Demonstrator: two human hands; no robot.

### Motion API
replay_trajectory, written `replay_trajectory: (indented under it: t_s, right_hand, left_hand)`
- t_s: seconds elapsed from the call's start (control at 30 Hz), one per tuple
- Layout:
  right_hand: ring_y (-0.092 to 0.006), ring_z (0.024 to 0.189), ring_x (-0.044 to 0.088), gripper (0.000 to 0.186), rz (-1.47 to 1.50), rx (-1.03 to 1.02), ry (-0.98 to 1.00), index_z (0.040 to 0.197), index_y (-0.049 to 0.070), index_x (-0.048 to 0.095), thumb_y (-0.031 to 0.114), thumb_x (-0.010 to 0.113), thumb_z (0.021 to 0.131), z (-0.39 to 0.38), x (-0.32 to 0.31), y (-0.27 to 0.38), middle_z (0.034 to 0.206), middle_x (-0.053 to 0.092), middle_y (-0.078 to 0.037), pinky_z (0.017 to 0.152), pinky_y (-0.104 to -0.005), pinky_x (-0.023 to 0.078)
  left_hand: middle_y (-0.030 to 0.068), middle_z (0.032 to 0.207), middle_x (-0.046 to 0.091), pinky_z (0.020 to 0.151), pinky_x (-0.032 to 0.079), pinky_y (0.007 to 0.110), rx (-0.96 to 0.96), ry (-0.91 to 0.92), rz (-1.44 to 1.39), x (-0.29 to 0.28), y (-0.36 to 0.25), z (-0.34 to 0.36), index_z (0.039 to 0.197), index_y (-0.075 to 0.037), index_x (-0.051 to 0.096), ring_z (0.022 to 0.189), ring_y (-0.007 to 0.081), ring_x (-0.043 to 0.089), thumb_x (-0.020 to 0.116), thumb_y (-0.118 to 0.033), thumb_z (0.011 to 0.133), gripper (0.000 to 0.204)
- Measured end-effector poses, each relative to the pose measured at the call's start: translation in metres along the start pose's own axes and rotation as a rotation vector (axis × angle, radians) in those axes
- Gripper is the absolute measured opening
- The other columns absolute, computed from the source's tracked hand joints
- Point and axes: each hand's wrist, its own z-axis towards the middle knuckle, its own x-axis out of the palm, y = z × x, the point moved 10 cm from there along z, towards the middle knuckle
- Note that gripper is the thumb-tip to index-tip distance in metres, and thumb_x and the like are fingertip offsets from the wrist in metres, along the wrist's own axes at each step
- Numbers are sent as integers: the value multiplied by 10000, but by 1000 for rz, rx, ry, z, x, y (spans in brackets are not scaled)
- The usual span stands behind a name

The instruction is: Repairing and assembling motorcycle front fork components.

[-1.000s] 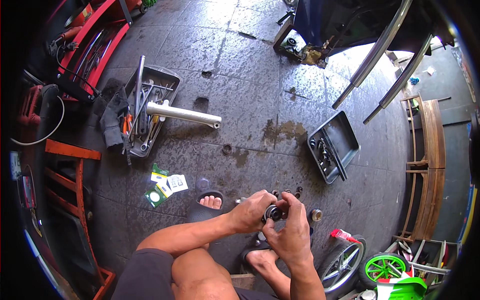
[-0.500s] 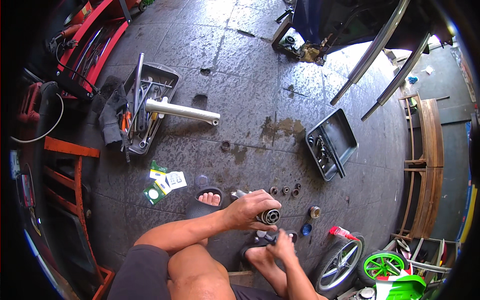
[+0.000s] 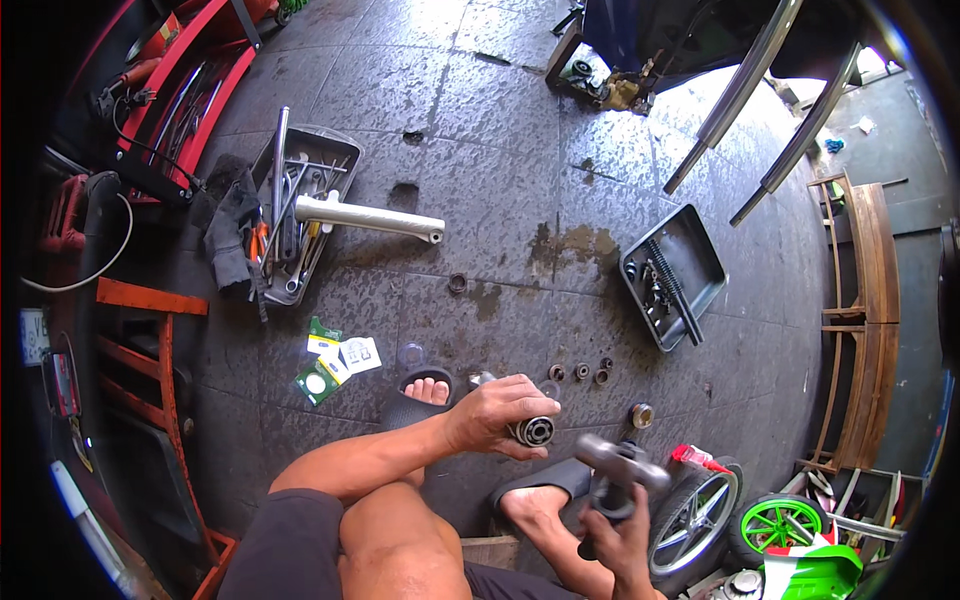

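My left hand (image 3: 497, 412) is closed around a metal tube (image 3: 537, 431), whose round, bearing-like end faces up towards me. The rest of that tube is mostly hidden behind the hand. To its right my right hand (image 3: 622, 535) grips a hammer (image 3: 622, 462) by its handle, with the dark metal head raised apart from the tube. Beyond the hands several small metal rings (image 3: 582, 372) lie on the floor, near a small amber-coloured jar (image 3: 641, 415). Another ring (image 3: 457, 284) lies farther off.
At left, a tool tray (image 3: 345, 150) holds wrenches, with a silver fork leg (image 3: 375, 217) across it. A black tray (image 3: 712, 290) with a spring stands at right. Wheels (image 3: 695, 520) lie near right, packets (image 3: 338, 362) and an orange chair (image 3: 155, 300) left. Fork tubes (image 3: 750, 80) hang overhead.
My right hand has moved right and up with the hammer, away from the tube. My left hand still holds the tube, nearly in place. The view has shifted slightly.
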Motion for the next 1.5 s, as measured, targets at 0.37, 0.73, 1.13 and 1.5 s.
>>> replay_trajectory:
  t_s: [0.37, 0.73, 1.13, 1.5]
  right_hand:
    - [-387, 776, 714, 259, -474, -435, -108, 1121, -5, 647, 153, 766, 953, -37, 52, 130, 866, 690, -227, 701, -430, 548]
    - [-476, 780, 730, 389, -583, -345, -125, 1215, -11, 576, 153, 768, 920, -25, 58, 130, 864, 710, -260, 682, -514, 567]
    - [-333, 804, 714, 300, -544, -378, -162, 1213, 0, 640, 120, 741, 957, -35, 57, 120, 891, 695, -229, 735, -419, 548]
    - [-470, 780, 711, 388, -835, -232, -218, 1234, -4, 579, 139, 767, 927, -10, 60, 99, 839, 692, -255, 683, -467, 563]
  left_hand:
    - [111, 1041, 721, 795, 581, 421, 12, -1, -17, -3, -1, 1, 1270, -72, 676, 910, 328, 687, 968, -265, 702, 668]
    - [106, 1025, 724, 822, 582, 428, -17, -21, -24, -9, -3, 4, 1235, -87, 688, 937, 327, 693, 959, -264, 716, 611]
    - [89, 1007, 748, 777, 610, 406, 40, -66, 48, -8, -5, 1, 1258, -74, 700, 876, 296, 718, 937, -311, 724, 630]
    - [110, 1018, 742, 780, 610, 410, 57, -19, 35, -4, -8, -3, 1249, -59, 693, 877, 321, 716, 939, -275, 728, 615]
